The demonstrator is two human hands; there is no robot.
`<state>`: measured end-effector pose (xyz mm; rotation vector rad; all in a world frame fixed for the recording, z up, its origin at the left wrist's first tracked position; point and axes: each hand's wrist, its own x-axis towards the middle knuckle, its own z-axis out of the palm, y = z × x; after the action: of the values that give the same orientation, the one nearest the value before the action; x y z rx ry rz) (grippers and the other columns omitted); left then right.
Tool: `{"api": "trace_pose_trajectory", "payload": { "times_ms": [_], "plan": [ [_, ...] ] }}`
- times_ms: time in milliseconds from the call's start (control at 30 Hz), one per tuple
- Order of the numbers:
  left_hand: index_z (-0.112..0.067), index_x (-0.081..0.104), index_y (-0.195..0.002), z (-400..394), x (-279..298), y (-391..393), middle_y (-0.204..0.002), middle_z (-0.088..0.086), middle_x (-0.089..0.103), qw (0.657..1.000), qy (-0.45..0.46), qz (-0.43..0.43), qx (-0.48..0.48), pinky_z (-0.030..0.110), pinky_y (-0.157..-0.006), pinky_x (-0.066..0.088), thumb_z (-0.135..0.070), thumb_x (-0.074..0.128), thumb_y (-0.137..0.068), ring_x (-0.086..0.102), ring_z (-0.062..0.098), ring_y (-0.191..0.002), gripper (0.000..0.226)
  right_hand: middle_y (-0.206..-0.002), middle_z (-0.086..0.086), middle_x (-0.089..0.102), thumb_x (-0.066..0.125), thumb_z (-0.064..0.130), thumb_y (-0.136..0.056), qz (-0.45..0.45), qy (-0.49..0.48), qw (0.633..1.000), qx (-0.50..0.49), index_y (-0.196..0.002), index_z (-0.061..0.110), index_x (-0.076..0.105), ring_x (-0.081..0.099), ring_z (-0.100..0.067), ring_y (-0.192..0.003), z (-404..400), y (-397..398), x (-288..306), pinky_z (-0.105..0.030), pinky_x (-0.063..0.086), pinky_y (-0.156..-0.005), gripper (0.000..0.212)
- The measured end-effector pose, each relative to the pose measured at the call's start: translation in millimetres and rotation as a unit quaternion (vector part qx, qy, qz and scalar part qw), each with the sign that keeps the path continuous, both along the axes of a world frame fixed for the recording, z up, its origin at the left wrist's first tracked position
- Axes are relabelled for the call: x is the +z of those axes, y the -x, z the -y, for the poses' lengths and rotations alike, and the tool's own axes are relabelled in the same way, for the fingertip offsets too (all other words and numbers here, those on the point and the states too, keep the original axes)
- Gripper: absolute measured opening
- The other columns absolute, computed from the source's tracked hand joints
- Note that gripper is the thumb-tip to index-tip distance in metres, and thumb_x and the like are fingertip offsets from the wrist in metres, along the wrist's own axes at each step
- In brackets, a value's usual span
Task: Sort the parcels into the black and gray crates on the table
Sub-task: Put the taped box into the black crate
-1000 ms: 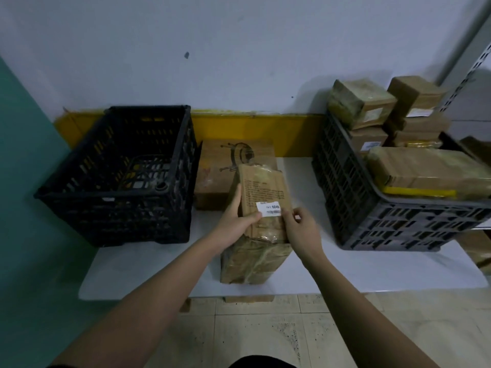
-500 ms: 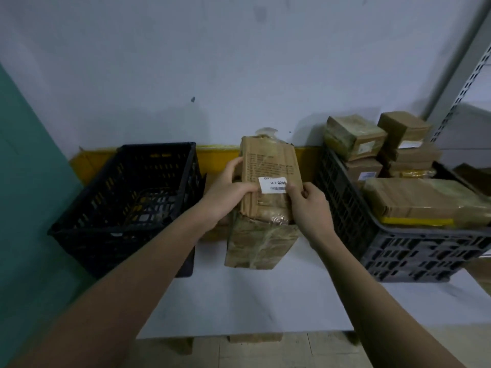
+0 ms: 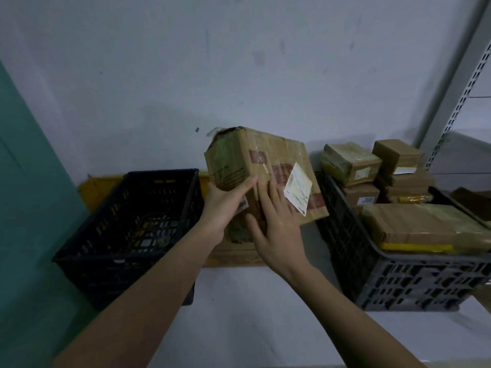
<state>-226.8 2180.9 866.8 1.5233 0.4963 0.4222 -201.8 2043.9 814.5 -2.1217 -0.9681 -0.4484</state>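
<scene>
A person stood at a white bench (image 3: 265,320) with both bare arms reaching forward. Half a second before, the tall brown cardboard parcel wrapped in clear tape (image 3: 263,176) had stood upright with its small white label facing the camera. By this moment it had been lifted higher and turned, so that a broad face with red printed bands and a loose white slip (image 3: 297,191) showed at the centre of the frame, tilted, with its upper corner against the pale wall. The turning looked like a check of the labels before choosing a crate.

The left hand (image 3: 225,203) gripped the parcel's left lower corner, thumb laid across the near face. The right hand (image 3: 276,221) pressed flat against the parcel, fingers straight and spread, supporting rather than clasping.

At the left of the frame sat the black slatted plastic crate (image 3: 127,264), holding no parcels that could be seen, with its top wide open. At the right sat the gray slatted plastic crate (image 3: 414,282), heaped above its rim with brown parcels (image 3: 425,229). Another flat cardboard box (image 3: 233,257) lay on the bench under the hands, between the crates.

The leftward path looked free; rightward, the stacked parcels left little room, and the gray metal shelf upright (image 3: 457,99) crowded the upper right.
</scene>
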Motion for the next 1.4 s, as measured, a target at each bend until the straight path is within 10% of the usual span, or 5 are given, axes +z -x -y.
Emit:
{"api": "trace_pose_trajectory", "payload": {
  "times_ms": [167,433,667,1067,1400],
  "plan": [
    [-0.032,0.040,-0.144,-7,-6,4,-0.130,-0.006,0.060,1.000,-0.011,-0.020,0.017,0.039,-0.093,0.054,-0.067,0.085,-0.048,0.060,0.014,-0.115,0.112,-0.166,0.003,0.004,0.032,0.051,-0.101,-0.033,0.043,0.998,0.030,-0.153,0.039,-0.001,-0.004,-0.013,-0.153,2,5,8,-0.036,0.005,-0.123,0.064],
    [-0.023,0.055,-0.133,-38,-16,25,-0.115,-0.002,0.069,1.000,0.020,0.003,0.018,0.032,-0.077,0.054,-0.044,0.069,-0.087,0.068,0.014,-0.100,0.052,-0.133,0.008,0.053,0.056,0.033,-0.099,-0.103,-0.123,0.987,-0.023,-0.138,0.027,0.052,0.047,-0.007,-0.125,32,-31,16,-0.040,0.047,-0.102,0.040],
    [-0.015,0.059,-0.131,-61,-11,31,-0.112,0.010,0.071,1.000,-0.006,0.014,-0.012,0.044,-0.084,0.056,-0.031,0.063,-0.093,0.070,0.027,-0.096,0.042,-0.146,-0.006,0.050,0.067,0.048,-0.088,-0.415,-0.223,0.882,-0.022,-0.155,0.022,0.025,0.060,-0.022,-0.120,68,-73,5,-0.036,0.051,-0.093,0.083],
    [-0.028,0.021,-0.158,-31,3,26,-0.159,-0.003,0.029,0.984,-0.103,0.075,0.121,0.030,-0.110,0.033,-0.057,0.053,-0.095,0.034,0.014,-0.141,0.076,-0.100,0.005,0.064,0.052,0.041,-0.101,-0.512,-0.376,0.771,-0.051,-0.123,0.021,0.052,0.063,-0.011,-0.084,55,-56,-18,-0.020,0.051,-0.052,0.029],
    [-0.076,0.019,-0.126,29,-56,16,-0.134,-0.021,0.056,0.990,-0.117,0.032,0.071,0.050,-0.103,0.047,-0.077,0.078,-0.055,0.058,0.012,-0.121,0.092,-0.125,-0.006,0.060,0.061,0.042,-0.094,-0.511,-0.459,0.725,-0.056,-0.137,0.021,0.035,0.065,-0.024,-0.108,-3,-34,-20,-0.047,0.058,-0.088,0.053]
  ]
}}
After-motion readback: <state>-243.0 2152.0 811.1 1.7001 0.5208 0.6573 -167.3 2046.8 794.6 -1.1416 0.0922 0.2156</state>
